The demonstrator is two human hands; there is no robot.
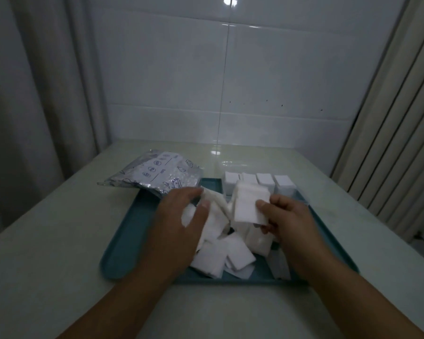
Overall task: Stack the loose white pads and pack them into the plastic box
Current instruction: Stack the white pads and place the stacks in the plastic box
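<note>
Loose white pads [220,255] lie in a heap on a teal tray [123,250]. My right hand [287,221] pinches a small stack of white pads [249,204], held above the heap. My left hand [181,221] reaches into the left side of the heap, its thumb and fingers closing on a loose pad [214,204]. At the tray's far right stands a clear plastic box [260,183] with several upright rows of white pads in it.
A silvery printed plastic bag [154,173] lies over the tray's far left corner. The tray rests on a pale table [47,241]. A tiled wall is behind, a curtain to the left and slatted panels to the right.
</note>
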